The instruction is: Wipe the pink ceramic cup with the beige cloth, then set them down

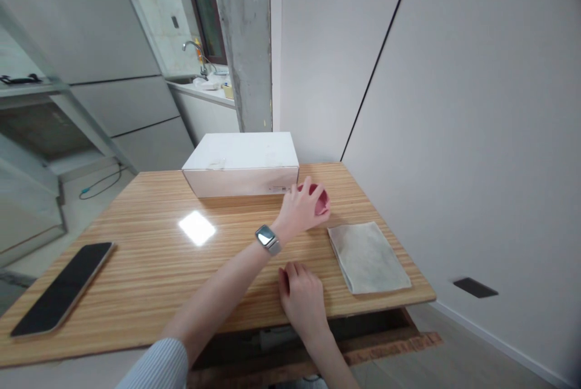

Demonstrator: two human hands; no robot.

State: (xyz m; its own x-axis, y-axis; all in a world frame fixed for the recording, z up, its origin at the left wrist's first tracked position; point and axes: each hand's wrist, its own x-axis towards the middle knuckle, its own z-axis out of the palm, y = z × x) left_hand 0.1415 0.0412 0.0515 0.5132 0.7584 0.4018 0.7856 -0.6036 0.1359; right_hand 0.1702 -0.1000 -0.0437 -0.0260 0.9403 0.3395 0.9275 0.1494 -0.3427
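Note:
Reaching across the table, my left hand [299,210] has its fingers bent over the rim of a small pink cup [322,202], gripping it from above. The fingers hide much of the cup, which is close to the front right corner of a white box [240,180]. My right hand [304,298] rests at the table's near edge with its fingers curled in, and no object shows in it. To the right of both hands lies a folded grey-beige cloth [370,257].
A black phone [63,289] lies on the left of the wooden table [190,274]. Below the near edge is an open drawer [363,346]. A white wall panel [436,135] borders the right side. A sink tap [196,50] and counter stand in the background.

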